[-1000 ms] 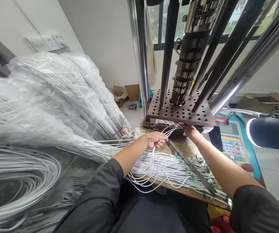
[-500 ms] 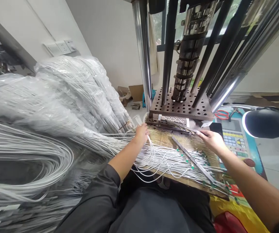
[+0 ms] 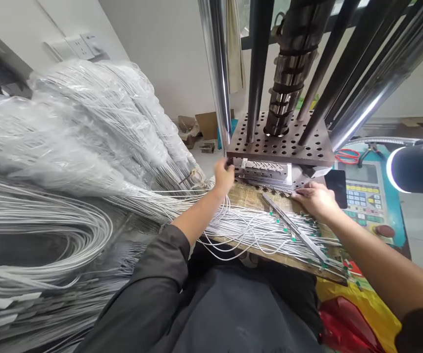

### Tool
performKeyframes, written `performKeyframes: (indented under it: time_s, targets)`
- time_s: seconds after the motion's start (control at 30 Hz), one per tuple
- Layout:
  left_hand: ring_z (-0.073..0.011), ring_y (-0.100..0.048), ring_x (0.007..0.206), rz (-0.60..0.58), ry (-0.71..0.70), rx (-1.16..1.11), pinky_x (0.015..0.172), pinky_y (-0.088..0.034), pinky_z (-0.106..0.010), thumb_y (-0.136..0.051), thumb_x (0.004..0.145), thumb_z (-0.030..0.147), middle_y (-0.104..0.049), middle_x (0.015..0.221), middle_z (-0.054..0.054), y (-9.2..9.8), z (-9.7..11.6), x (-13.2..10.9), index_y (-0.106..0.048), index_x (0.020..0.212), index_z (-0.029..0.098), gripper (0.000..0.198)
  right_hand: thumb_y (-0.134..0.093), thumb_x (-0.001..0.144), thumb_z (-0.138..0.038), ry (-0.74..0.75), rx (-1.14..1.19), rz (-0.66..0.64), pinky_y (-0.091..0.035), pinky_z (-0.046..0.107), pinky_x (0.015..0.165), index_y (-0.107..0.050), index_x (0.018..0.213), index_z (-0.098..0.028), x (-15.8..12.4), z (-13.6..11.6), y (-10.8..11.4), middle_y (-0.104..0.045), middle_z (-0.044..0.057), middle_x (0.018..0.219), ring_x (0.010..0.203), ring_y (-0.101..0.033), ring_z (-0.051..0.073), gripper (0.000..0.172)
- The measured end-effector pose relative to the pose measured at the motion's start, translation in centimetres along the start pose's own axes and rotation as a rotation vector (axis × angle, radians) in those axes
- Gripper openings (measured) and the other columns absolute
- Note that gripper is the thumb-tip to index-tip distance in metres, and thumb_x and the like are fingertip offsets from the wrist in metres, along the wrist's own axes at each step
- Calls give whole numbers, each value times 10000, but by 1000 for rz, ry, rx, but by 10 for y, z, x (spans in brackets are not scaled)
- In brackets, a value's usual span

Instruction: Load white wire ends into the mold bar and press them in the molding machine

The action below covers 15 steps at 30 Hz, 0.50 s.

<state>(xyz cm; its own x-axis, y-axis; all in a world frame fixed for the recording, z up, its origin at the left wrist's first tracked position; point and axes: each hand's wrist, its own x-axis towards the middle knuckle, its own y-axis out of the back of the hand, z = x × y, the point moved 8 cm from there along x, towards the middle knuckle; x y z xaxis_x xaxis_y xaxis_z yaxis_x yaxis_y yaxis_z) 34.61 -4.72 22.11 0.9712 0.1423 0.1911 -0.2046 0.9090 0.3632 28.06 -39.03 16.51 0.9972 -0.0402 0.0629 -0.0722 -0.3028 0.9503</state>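
Observation:
My left hand is closed at the left front corner of the press's perforated plate; a small dark part shows at its fingers, too little to name. With its fingertips, my right hand pinches the right end of a thin metal bar, which lies along the front of the lower die. Between my hands, a second metal bar rests aslant on white cables, with green-tipped ends beside it. The cables run over a wooden board.
Plastic-wrapped cable bundles fill the left side, with looped cables below. Steel columns rise around the press. At right are a control panel, a black lamp and red-handled scissors. A yellow bag lies lower right.
My left hand has left the cables and moved up to the plate's corner. My right hand has brought the metal bar against the front of the lower die. The view has shifted slightly.

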Motion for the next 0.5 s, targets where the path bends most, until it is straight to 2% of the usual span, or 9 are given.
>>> performKeyframes:
  time_s: [0.1, 0.17, 0.23, 0.3, 0.37, 0.43, 0.5]
  targets:
    - [-245, -581, 1217, -651, -288, 142, 1145, -403, -433, -651, 913, 239, -660, 1283, -109, -74, 24, -61, -740, 1165, 208, 269, -589, 879, -515, 25, -66, 7, -475, 505, 931, -812, 1021, -245, -2, -14, 5, -716, 114, 1120, 1140, -600, 361, 378]
    - [-268, -533, 1278, -881, -427, 195, 1173, -363, -449, -682, 885, 235, -645, 1327, -109, -99, 33, -96, -756, 1130, 211, 256, -605, 868, -486, 69, -64, 58, -480, 496, 921, -784, 1129, -231, -23, -20, 17, -699, 133, 1162, 1130, -599, 364, 406]
    - [-287, -500, 1312, -983, -507, 208, 1192, -325, -461, -719, 852, 236, -634, 1350, -108, -111, 40, -112, -756, 1120, 213, 272, -599, 877, -480, 170, -8, 65, -496, 463, 892, -734, 1236, -224, -61, -27, 27, -697, 137, 1150, 1071, -626, 336, 461]
    - [-294, -506, 1299, -1080, -552, 179, 1190, -316, -458, -749, 822, 241, -639, 1336, -111, -119, 42, -119, -745, 1139, 215, 317, -593, 900, -520, 292, 76, -50, -513, 419, 851, -682, 1312, -242, -106, -38, 26, -713, 113, 1106, 989, -660, 291, 505]
    - [-297, -521, 1267, -1158, -581, 148, 1181, -317, -447, -760, 794, 207, -654, 1289, -117, -124, 42, -122, -739, 1148, 213, 354, -607, 894, -551, 301, 54, -82, -518, 409, 806, -654, 1342, -239, -142, -45, 24, -717, 110, 1101, 952, -676, 288, 548]
    - [-300, -529, 1235, -1191, -582, 134, 1167, -322, -439, -749, 775, 153, -667, 1232, -120, -127, 40, -123, -746, 1128, 213, 358, -602, 898, -542, 267, -24, -59, -515, 412, 777, -660, 1324, -216, -160, -51, 21, -719, 120, 1090, 922, -684, 298, 540]
    - [-303, -532, 1216, -1200, -555, 129, 1151, -331, -437, -739, 772, 135, -670, 1204, -117, -130, 37, -122, -756, 1110, 220, 349, -600, 899, -530, 231, -75, -66, -515, 411, 755, -670, 1304, -209, -162, -56, 15, -723, 118, 1066, 904, -687, 305, 521]
